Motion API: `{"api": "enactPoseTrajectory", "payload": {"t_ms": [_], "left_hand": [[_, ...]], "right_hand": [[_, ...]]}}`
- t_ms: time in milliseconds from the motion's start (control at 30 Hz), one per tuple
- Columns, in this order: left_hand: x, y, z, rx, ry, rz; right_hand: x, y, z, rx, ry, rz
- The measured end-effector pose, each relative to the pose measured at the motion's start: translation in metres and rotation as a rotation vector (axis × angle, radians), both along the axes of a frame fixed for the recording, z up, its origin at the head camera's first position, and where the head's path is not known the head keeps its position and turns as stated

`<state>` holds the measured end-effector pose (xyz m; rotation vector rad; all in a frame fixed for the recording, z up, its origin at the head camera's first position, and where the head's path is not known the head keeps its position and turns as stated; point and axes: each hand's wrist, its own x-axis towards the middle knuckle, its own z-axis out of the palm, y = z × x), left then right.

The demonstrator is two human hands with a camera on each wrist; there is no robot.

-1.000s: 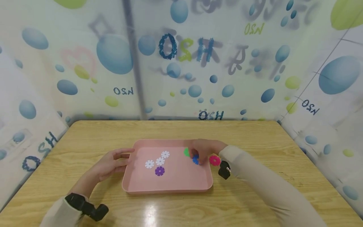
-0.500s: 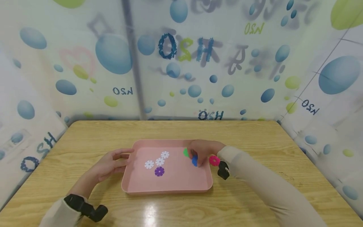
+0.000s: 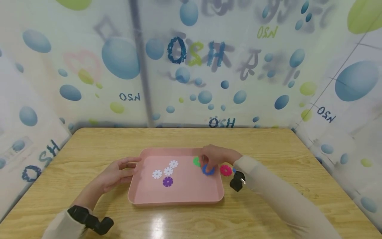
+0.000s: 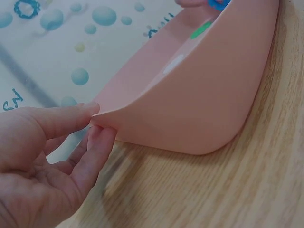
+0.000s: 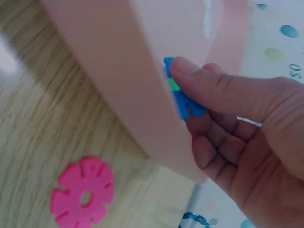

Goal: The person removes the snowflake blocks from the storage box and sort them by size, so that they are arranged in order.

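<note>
My left hand (image 3: 117,172) pinches the left rim of a pink tray (image 3: 179,202), thumb over the edge and fingers beneath it in the left wrist view. My right hand (image 3: 217,156) reaches over the tray's right side, holding a blue notched plastic disc (image 5: 184,105) between thumb and fingers. A green disc (image 3: 196,161) lies close by, partly covered by that hand. Farther left in the tray are white notched discs (image 3: 168,171) and a purple one (image 3: 167,181).
Outside the tray's right wall a bright pink notched disc (image 5: 71,202) lies on the wooden table (image 3: 256,141). A bit of blue (image 3: 234,170) shows beside the right wrist's black camera (image 3: 237,181). A patterned curtain (image 3: 191,96) hangs behind the table.
The blue disc has turned in my right fingers, so more of its outline shows. My right hand has shifted slightly right. The left hand keeps its place on the tray rim.
</note>
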<state>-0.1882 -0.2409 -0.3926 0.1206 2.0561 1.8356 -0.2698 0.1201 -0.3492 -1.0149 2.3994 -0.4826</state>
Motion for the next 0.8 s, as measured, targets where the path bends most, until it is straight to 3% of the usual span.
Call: {"api": "enactPoseTrajectory", "payload": {"t_ms": [400,800], "left_hand": [[0.001,-0.002,-0.005,0.033,-0.007,0.005],[0.0,-0.001,-0.003,0.05,-0.005,-0.009]], "right_hand": [[0.015,0.02,0.02,-0.202,0.118,-0.041],[0.016,0.091,0.013,-0.251,0.133,-0.265]]}}
